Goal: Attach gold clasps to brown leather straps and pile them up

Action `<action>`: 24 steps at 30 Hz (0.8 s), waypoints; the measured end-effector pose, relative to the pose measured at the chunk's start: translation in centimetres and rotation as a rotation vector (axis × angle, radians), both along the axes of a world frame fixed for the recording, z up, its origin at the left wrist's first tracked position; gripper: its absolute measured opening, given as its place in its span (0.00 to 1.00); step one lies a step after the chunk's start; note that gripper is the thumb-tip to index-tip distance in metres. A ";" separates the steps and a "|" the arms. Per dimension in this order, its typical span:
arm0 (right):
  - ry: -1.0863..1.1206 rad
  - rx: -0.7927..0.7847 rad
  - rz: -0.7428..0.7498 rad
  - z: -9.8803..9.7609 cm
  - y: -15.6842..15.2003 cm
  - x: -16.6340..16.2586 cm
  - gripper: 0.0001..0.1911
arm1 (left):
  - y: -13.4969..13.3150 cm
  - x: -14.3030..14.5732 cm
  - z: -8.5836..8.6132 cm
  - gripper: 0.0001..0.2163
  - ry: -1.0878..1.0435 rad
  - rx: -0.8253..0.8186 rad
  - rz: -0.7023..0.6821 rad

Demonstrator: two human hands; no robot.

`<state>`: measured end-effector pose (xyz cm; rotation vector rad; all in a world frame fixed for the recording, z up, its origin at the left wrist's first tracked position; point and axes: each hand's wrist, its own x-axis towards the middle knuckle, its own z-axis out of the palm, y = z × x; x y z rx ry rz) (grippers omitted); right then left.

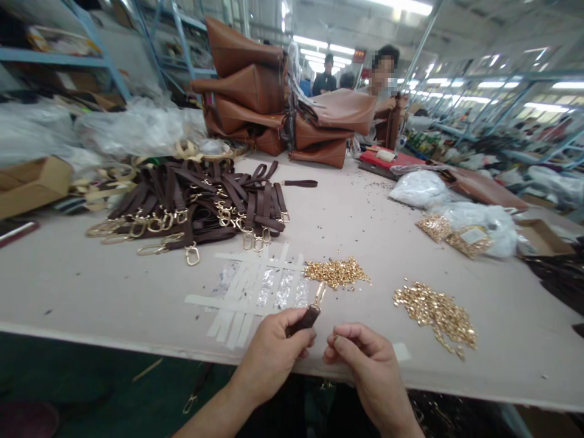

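Note:
My left hand [272,347] is closed round a dark brown leather strap [305,319] with a gold clasp [319,295] sticking out past my fingers. My right hand [365,359] is pinched shut just to its right, fingertips close to the strap's end; anything in the pinch is too small to see. Both hands hover over the near edge of the table [91,292]. Two heaps of small gold hardware lie ahead, a gold heap in the middle [336,271] and a larger gold heap to the right [435,311]. White tape strips [255,289] are stuck on the table left of my hands.
A big pile of brown straps with gold clasps [201,204] lies at the left. Stacked tan handbags [283,97] stand at the far edge. Plastic bags of gold parts [469,231] sit at the right. A cardboard box [31,182] is far left. A person [385,73] works behind the bags.

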<state>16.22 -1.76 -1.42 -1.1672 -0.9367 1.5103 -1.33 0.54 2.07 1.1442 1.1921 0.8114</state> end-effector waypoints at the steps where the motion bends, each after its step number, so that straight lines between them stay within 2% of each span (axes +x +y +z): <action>1: 0.008 0.000 0.007 0.2 -0.1 -0.1 0.13 | -0.2 0.1 0.1 0.05 0.006 0.026 -0.007; 5: 0.030 0.007 0.041 0.8 -0.2 -0.7 0.13 | -0.8 0.5 0.2 0.06 -0.116 0.032 -0.097; 9: 0.019 -0.036 0.033 1.0 -0.3 -0.9 0.16 | -1.3 0.8 0.0 0.06 -0.205 -0.027 -0.085; 15: -0.023 -0.086 0.030 0.8 -0.6 -0.5 0.16 | -1.8 0.8 0.0 0.12 -0.122 0.054 -0.099; 24: -0.183 0.054 0.037 0.9 -0.6 -0.4 0.10 | -1.7 1.1 -0.7 0.14 -0.030 0.098 -0.121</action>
